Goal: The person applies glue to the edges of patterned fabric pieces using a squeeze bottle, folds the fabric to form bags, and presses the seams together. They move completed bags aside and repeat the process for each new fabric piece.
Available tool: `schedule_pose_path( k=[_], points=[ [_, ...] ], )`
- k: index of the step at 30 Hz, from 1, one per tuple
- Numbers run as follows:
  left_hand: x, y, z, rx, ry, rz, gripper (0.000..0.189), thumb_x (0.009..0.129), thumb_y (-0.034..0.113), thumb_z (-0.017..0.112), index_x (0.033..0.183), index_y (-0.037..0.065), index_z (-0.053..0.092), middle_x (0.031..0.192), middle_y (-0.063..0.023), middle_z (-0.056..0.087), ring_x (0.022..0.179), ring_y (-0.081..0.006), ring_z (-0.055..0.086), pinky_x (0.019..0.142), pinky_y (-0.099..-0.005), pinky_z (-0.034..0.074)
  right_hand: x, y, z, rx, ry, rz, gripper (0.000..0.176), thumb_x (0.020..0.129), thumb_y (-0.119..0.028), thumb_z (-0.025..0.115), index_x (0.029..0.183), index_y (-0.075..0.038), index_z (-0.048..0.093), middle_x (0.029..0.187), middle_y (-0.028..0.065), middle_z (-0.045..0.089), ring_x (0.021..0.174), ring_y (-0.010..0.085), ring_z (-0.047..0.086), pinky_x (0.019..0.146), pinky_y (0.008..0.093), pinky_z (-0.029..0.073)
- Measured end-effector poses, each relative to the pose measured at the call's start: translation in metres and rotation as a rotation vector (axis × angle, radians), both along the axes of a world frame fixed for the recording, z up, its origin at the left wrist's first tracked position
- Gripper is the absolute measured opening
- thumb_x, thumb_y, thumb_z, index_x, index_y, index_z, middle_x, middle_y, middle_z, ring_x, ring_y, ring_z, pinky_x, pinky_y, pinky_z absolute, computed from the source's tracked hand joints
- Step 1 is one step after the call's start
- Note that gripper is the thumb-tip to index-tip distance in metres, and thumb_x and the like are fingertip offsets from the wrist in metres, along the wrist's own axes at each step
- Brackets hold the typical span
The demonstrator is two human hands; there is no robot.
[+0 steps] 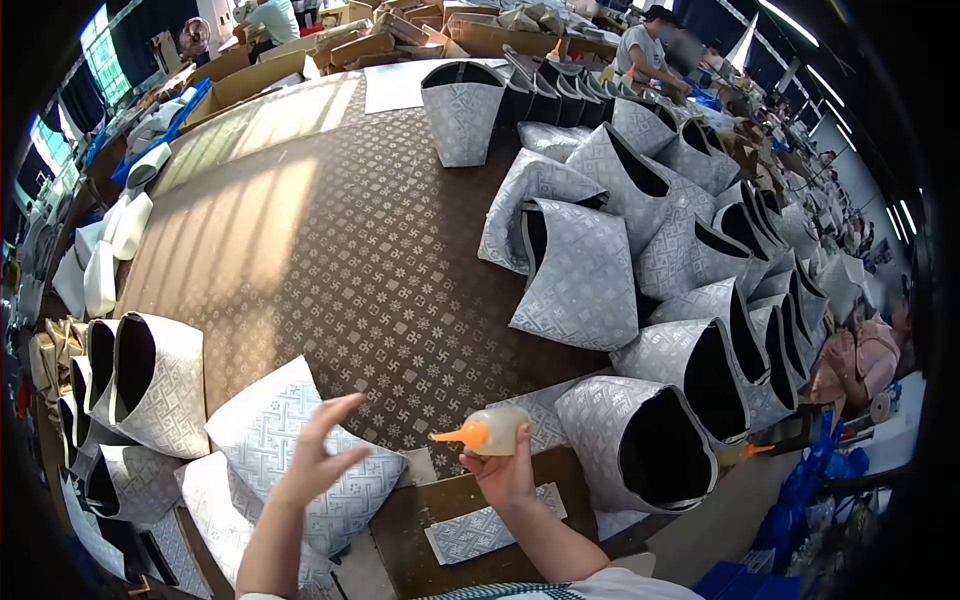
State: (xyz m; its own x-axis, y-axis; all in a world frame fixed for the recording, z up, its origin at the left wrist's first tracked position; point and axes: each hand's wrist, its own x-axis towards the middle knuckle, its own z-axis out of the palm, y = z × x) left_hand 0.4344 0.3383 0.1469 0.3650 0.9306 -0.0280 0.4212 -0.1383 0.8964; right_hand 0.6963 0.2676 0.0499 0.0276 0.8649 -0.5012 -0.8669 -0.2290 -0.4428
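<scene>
My right hand [507,480] grips a translucent squeeze glue bottle [507,431] whose orange nozzle points left. Below it, a flat silver-patterned strip [490,525] lies on a dark brown board [410,560]. With fingers spread and nothing in them, my left hand [318,455] is raised over a silver-white patterned piece [265,415]. Close to the right of the bottle, a patterned pouch-like container [630,440] lies with its black opening facing me.
Patterned containers [580,275] with black linings crowd the right side. More containers [160,370] stand at left. A brown patterned sheet [370,240] covers the table. Cardboard boxes [360,50] line the back. A person [645,55] works at the far right. Another bottle [738,455] lies at right.
</scene>
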Motion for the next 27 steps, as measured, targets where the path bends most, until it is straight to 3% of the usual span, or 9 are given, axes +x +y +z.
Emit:
schedule_pose_path(
  k=[3,4,9,12,14,16,19,22,27],
  points=[
    [0.071,0.007,-0.043,-0.027,-0.282,-0.243,0.106,0.068,0.012,0.084,0.151,0.005,0.019,0.148,-0.0148,0.037,0.137,-0.0255,0.035,0.114,-0.0382,0.027,-0.012,0.018,0.011,0.082,-0.009,0.052,0.063,0.096,-0.059,0.036,0.132,-0.008,0.044,0.122,0.0115,0.059,0.102,0.0226,0.064,0.083,0.0388,0.057],
    [0.092,0.007,-0.057,-0.144,-0.523,-0.202,0.103,0.067,0.012,0.085,0.149,0.004,0.024,0.147,-0.0143,0.038,0.139,-0.0258,0.033,0.114,-0.0383,0.027,-0.02,0.024,0.01,0.101,-0.069,0.074,0.063,0.097,-0.059,0.036,0.133,-0.008,0.042,0.125,0.0116,0.057,0.106,0.022,0.062,0.083,0.0388,0.057],
    [0.102,0.015,-0.066,-0.106,-0.674,0.027,0.069,0.069,0.004,0.078,0.13,0.002,0.047,0.131,-0.0114,0.053,0.126,-0.0229,0.048,0.105,-0.0364,0.039,-0.029,0.035,0.017,0.181,-0.326,0.297,0.07,0.097,-0.058,0.037,0.144,-0.006,0.028,0.129,0.011,0.051,0.115,0.0216,0.056,0.083,0.036,0.055],
    [0.074,0.021,-0.056,-0.05,-0.55,0.244,0.061,0.071,-0.002,0.073,0.127,0.002,0.047,0.122,-0.0107,0.056,0.114,-0.019,0.054,0.097,-0.0328,0.046,-0.017,0.076,0.039,0.272,-0.778,0.17,0.07,0.1,-0.034,0.048,0.152,-0.007,0.009,0.126,0.0118,0.052,0.099,0.0155,0.06,0.08,0.0323,0.056],
    [0.049,0.018,-0.081,-0.016,-0.484,0.39,0.063,0.071,-0.004,0.071,0.127,0.002,0.044,0.122,-0.0125,0.055,0.113,-0.0207,0.055,0.097,-0.034,0.046,-0.007,0.125,0.072,0.536,-0.874,-0.009,0.066,0.099,-0.018,0.05,0.152,-0.006,0.012,0.113,0.0098,0.058,0.082,0.0072,0.058,0.068,0.0236,0.053],
    [0.028,0.006,-0.089,-0.029,-0.472,0.466,0.065,0.07,-0.007,0.068,0.129,0.001,0.042,0.125,-0.0145,0.054,0.114,-0.0221,0.054,0.1,-0.0361,0.046,-0.001,0.168,0.136,0.679,-1.09,-0.058,0.062,0.099,-0.019,0.048,0.151,-0.004,0.016,0.089,0.0097,0.063,0.064,0.0068,0.057,0.065,0.0256,0.056],
    [0.019,-0.02,-0.072,-0.046,-0.483,0.461,0.067,0.07,-0.006,0.068,0.131,0.001,0.042,0.126,-0.0154,0.054,0.115,-0.0234,0.054,0.101,-0.0369,0.045,-0.004,0.221,0.19,0.634,-0.943,-0.001,0.059,0.098,-0.014,0.048,0.148,0.002,0.021,0.071,0.0074,0.06,0.053,0.0058,0.052,0.058,0.0235,0.054],
    [0.016,-0.048,-0.065,-0.075,-0.532,0.456,0.07,0.069,0.002,0.076,0.13,0.001,0.043,0.128,-0.0148,0.054,0.116,-0.0227,0.053,0.101,-0.0371,0.045,-0.014,0.203,0.18,0.667,-0.973,0.094,0.053,0.097,-0.014,0.052,0.144,0.002,0.033,0.076,0.0067,0.061,0.055,0.0055,0.052,0.058,0.023,0.053],
    [0.006,-0.082,-0.041,-0.075,-0.614,0.414,0.072,0.071,0.015,0.083,0.129,-0.001,0.043,0.128,-0.0137,0.055,0.116,-0.0228,0.055,0.099,-0.037,0.046,-0.011,0.071,0.055,0.509,-0.795,0.475,0.044,0.097,-0.016,0.055,0.137,-0.001,0.044,0.105,0.0063,0.059,0.079,0.0072,0.057,0.072,0.022,0.051]
  ],
)
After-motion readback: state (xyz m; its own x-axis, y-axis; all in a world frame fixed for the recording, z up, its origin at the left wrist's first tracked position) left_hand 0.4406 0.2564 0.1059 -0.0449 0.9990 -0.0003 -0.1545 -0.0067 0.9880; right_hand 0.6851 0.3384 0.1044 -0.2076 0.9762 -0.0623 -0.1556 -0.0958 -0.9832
